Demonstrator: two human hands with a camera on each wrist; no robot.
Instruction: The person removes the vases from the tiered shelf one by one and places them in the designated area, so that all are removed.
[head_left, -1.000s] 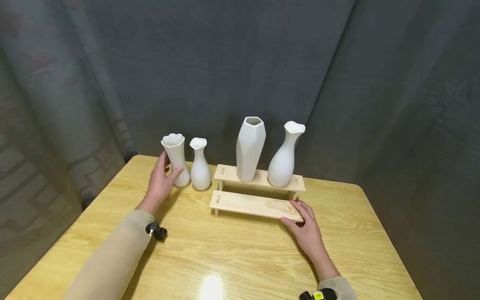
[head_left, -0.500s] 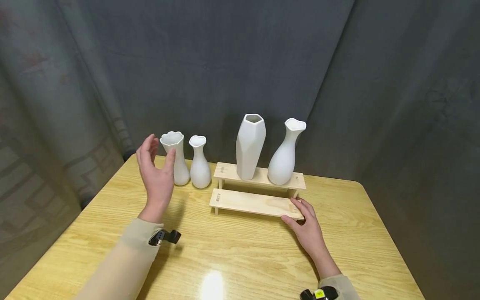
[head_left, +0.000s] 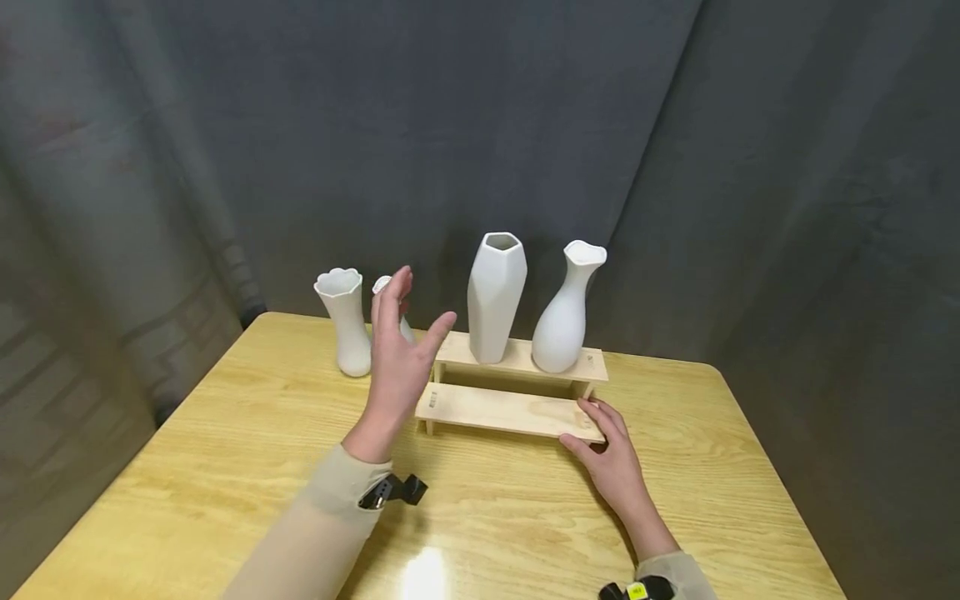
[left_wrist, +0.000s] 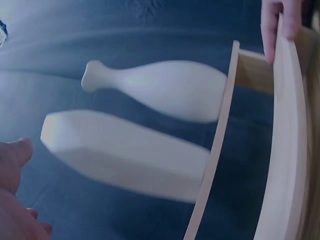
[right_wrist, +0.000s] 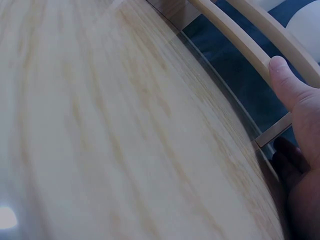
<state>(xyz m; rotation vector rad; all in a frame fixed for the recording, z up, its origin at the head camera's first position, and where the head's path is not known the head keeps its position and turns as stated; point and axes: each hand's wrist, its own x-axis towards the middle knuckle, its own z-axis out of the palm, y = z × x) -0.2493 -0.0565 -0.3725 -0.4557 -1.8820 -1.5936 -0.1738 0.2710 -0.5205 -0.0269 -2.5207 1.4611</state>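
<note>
Head view: two-tier pale wooden stand (head_left: 502, 406) carries a tall white faceted ceramic-looking vase (head_left: 497, 300) and a white round-bellied, wavy-rimmed vase (head_left: 561, 329) on its upper tier. Left of the stand are a white scalloped-rim, flared vase (head_left: 347, 325) and a smaller white vase (head_left: 381, 284), the latter mostly hidden. Left hand (head_left: 397, 362), before that smaller vase, is spread, thumb well apart, and grips nothing; contact cannot be confirmed. Right hand (head_left: 615, 458) grips the stand's lower tier at its right end. Step judged in hand: steadying the stand with the other hand free. A next pick would call for closing on a vase without jarring the stand.

Left wrist view: thumb and fingers apart, clear of both vases on the stand.

Right wrist view: thumb presses the stand's front edge; other fingers curl beneath.
</note>
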